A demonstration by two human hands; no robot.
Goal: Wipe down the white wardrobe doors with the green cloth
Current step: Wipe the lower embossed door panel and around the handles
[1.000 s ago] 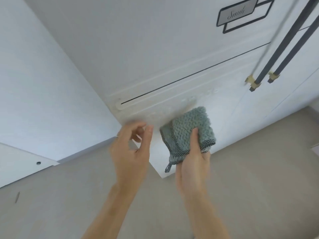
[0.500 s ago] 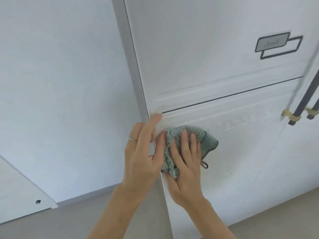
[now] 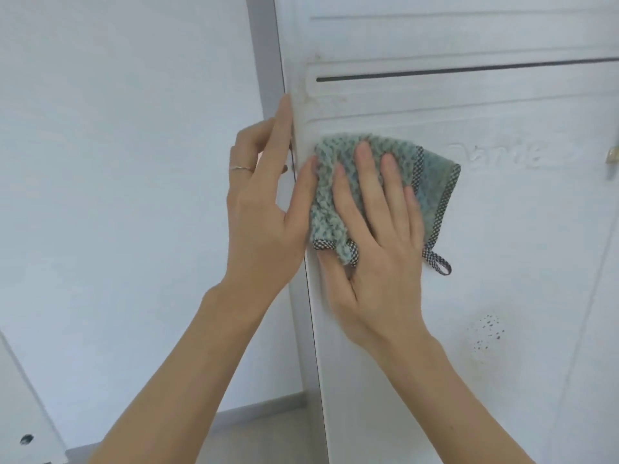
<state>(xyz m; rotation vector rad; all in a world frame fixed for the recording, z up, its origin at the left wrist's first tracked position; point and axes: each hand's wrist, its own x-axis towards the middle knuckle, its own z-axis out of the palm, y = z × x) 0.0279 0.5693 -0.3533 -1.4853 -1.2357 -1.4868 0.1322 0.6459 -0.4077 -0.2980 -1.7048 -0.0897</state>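
The white wardrobe door [image 3: 485,229] fills the right half of the view, with a dark horizontal slot near the top and raised lettering at the right. A folded green cloth [image 3: 338,182] with a checked border and a hanging loop lies flat against the door near its left edge. My right hand [image 3: 375,249] presses the cloth to the door with straight, spread fingers. My left hand [image 3: 264,202], wearing a ring, holds the door's left edge, thumb on the front beside the cloth, fingers behind the edge.
A white wall [image 3: 117,195] stands to the left, with a grey frame strip [image 3: 264,55] along the door. Dark specks [image 3: 489,333] mark the door lower right. A brass fitting [image 3: 613,162] shows at the right margin. Beige floor [image 3: 268,437] lies below.
The view has moved closer and lifted toward the door. My right hand went from gripping the cloth to pressing it flat; my left hand took hold of the door edge.
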